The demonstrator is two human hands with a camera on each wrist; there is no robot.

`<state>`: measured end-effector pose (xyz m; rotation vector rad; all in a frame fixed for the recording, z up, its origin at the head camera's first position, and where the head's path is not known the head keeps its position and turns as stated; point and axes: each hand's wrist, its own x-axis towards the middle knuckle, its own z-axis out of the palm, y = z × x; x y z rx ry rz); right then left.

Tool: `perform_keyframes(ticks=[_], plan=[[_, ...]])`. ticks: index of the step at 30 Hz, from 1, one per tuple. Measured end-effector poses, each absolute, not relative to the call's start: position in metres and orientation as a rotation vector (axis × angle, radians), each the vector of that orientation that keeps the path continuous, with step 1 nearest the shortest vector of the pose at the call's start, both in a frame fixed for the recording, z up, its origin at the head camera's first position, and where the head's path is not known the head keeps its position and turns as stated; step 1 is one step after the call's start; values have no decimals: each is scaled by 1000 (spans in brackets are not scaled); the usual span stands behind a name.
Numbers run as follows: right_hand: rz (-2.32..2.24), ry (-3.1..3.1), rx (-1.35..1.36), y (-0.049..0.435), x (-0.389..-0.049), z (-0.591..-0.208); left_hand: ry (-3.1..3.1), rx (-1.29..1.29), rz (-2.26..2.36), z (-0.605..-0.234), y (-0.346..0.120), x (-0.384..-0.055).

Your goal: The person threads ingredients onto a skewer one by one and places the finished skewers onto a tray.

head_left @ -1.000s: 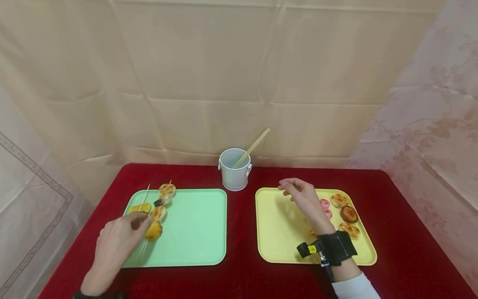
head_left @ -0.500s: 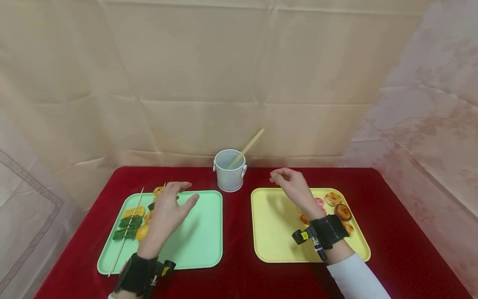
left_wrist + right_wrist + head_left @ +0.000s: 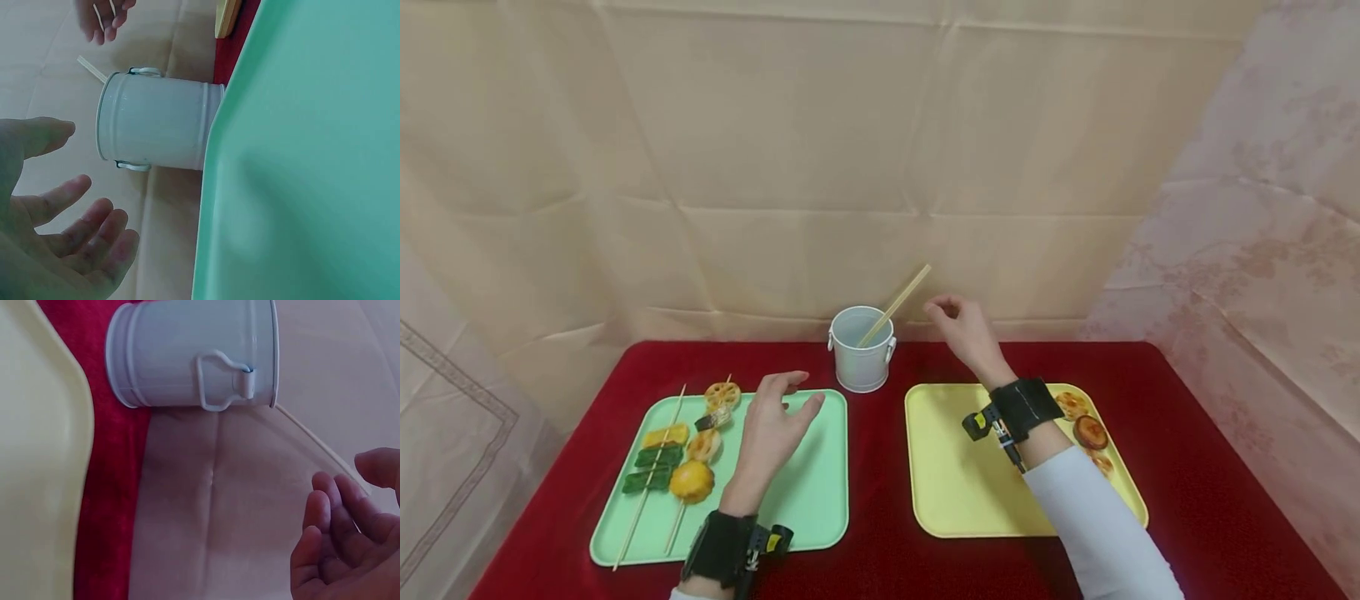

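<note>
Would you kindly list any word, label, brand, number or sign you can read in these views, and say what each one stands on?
No text can be read in any view.
Left wrist's yellow tag: too small to tell whether it is printed.
Right wrist's yellow tag: likewise too small.
White bucket, green tray and yellow tray: no writing on the parts that show.

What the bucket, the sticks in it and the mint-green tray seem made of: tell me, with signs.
Bucket: probably painted metal, lightly glossy; the rolled rim and raised ribs suggest sheet metal.
Sticks: likely bamboo or wood, by their straw colour; finish too small to judge.
Mint-green tray: probably moulded plastic, smooth and satin; uniform colour and rounded corners hint so.
</note>
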<state>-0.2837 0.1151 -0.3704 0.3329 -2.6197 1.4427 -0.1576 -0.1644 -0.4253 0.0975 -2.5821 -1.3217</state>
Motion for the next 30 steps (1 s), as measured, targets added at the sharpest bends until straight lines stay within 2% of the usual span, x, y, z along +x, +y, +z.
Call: perform_keyframes(ticks=[15, 30], plan=[[1292, -2521, 169, 92, -315, -355, -2480, 149, -1402, -430, -155, -154], [1292, -2422, 162, 104, -304, -346, -2493, 132, -1400, -429, -153, -158]])
